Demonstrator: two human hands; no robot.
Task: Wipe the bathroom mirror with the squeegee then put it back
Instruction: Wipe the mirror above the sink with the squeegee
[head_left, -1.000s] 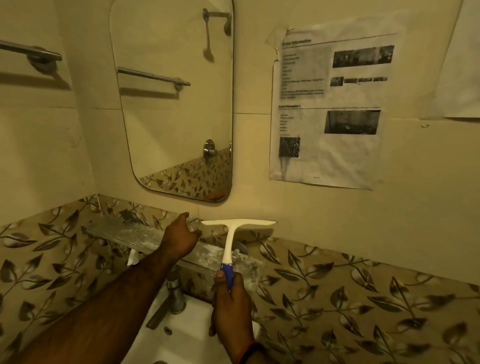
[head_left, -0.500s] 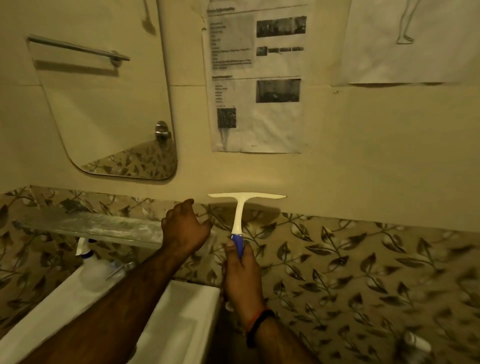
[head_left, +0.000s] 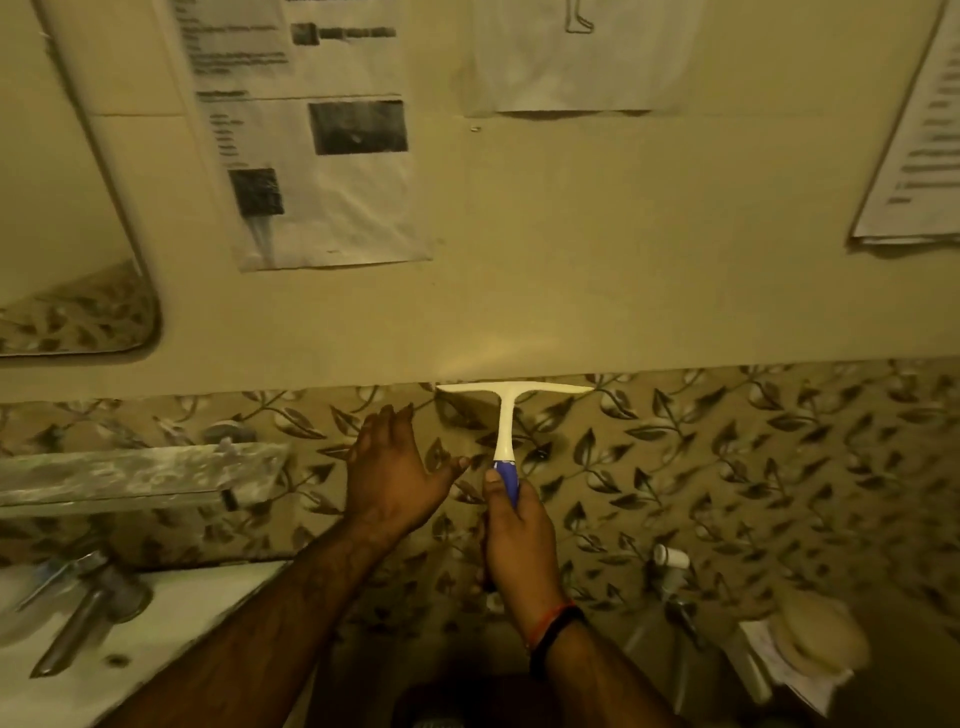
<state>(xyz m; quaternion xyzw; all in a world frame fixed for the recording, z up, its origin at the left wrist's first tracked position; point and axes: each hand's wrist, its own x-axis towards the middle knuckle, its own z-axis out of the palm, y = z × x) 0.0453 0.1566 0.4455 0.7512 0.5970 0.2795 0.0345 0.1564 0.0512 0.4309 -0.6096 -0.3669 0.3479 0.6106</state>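
My right hand (head_left: 517, 535) hides the lower blue handle of the white T-shaped squeegee (head_left: 506, 415). The rounded wall mirror (head_left: 67, 218) is cut off by the left edge. I can't read the blurred printed paper sheet (head_left: 311, 135).

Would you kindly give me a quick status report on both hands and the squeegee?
Right hand grips squeegee by its blue handle, blade up, off the mirror. Left hand open, fingers spread, beside it. Nothing in the way.

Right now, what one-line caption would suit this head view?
Right hand grips a squeegee upright against leaf-patterned wall tiles, open left hand beside it, mirror far left.
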